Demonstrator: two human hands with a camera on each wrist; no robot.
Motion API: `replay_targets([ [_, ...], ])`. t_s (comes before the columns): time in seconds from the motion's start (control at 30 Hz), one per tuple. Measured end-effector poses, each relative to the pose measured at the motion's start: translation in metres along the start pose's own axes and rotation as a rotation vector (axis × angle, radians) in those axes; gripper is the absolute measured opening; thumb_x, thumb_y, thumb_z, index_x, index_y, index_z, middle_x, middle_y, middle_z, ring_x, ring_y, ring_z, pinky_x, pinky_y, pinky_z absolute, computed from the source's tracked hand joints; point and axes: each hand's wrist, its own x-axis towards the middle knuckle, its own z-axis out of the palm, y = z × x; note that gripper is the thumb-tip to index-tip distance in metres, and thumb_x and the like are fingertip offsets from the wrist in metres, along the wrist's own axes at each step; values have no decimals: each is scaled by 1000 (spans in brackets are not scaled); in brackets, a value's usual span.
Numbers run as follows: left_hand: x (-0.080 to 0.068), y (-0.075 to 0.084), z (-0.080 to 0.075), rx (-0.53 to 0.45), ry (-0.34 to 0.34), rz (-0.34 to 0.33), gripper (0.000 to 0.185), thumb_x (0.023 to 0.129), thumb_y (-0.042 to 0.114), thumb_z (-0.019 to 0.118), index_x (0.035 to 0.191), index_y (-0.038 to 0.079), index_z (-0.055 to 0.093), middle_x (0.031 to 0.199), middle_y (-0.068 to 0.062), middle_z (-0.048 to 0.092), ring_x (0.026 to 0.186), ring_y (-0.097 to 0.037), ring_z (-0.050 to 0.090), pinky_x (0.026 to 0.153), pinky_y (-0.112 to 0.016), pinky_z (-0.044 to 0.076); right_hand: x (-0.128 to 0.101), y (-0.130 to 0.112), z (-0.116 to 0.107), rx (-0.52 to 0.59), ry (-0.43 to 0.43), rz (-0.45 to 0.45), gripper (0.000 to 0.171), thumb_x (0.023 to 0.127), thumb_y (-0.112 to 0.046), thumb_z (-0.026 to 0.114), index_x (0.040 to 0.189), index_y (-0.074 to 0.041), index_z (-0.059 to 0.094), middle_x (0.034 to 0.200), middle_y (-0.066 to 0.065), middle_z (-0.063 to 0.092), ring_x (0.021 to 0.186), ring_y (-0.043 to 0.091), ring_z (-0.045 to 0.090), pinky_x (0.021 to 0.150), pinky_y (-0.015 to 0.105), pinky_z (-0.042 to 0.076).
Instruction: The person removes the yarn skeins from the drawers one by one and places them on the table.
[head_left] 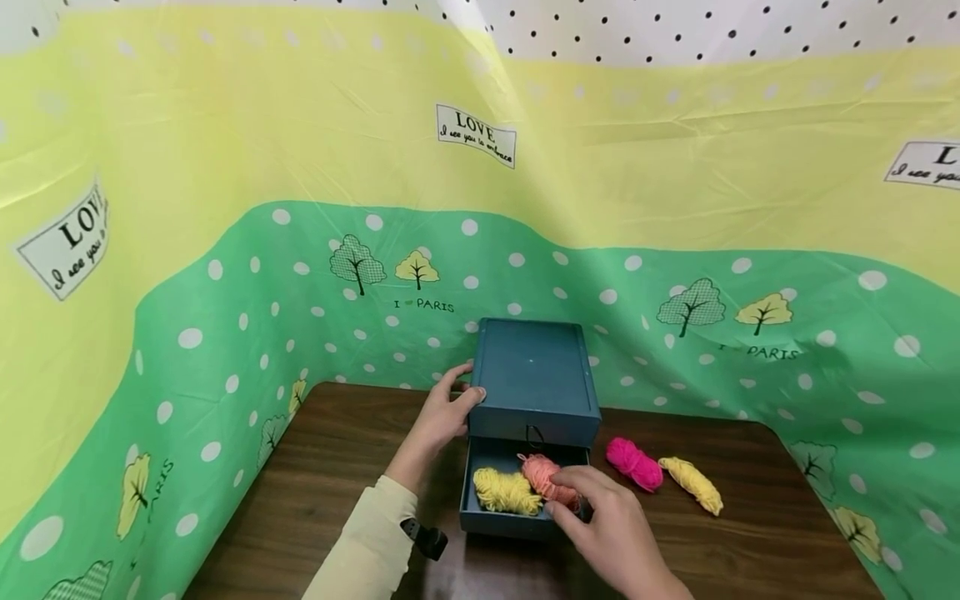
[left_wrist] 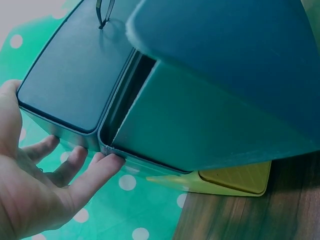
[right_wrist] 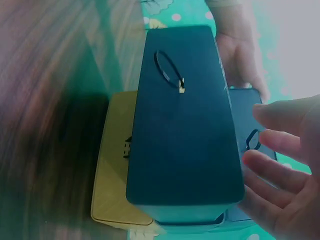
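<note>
A teal box of drawers (head_left: 532,375) stands at the back of the brown table (head_left: 315,483). Its lower drawer (head_left: 495,523) is pulled out and holds a yellow yarn bundle (head_left: 504,490) and an orange yarn bundle (head_left: 542,473). My left hand (head_left: 459,398) rests against the box's upper left corner, with straight fingers (left_wrist: 95,172) along its edge. My right hand (head_left: 576,498) hovers over the drawer's front right, beside the orange yarn. Its fingers (right_wrist: 280,175) are spread and hold nothing. The drawer front (right_wrist: 180,140) carries a ring pull (right_wrist: 169,70).
A pink yarn bundle (head_left: 633,462) and another yellow yarn bundle (head_left: 693,483) lie on the table to the right of the box. A green and yellow printed sheet (head_left: 225,317) walls the table on three sides. A flat yellow piece (right_wrist: 115,175) shows under the box.
</note>
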Motion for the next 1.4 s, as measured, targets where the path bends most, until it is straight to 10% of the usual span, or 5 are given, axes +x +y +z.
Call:
replay_targets([
  [0.83,0,-1,1,-15,1,0,61,98,43,65,155,30,44,141,-15,45,116,-33,60,85,-52,57,32,17,14,-144,-235,11,21,83,-14,82,103,-19,78,99,-7,69,60,2,44,58,25,39],
  [1.13,0,0,1,-14,1,6,61,98,43,65,155,31,44,141,-16,44,114,-33,61,84,-50,57,42,12,15,-199,-314,-46,27,81,-16,86,107,-14,79,110,1,72,95,20,70,75,39,57],
  [1.4,-1,-1,0,-8,-4,8,62,98,44,65,155,30,43,142,-17,44,116,-34,60,83,-50,57,50,13,18,-198,-341,-80,23,82,-16,86,103,-17,80,94,-5,74,69,6,59,57,27,45],
])
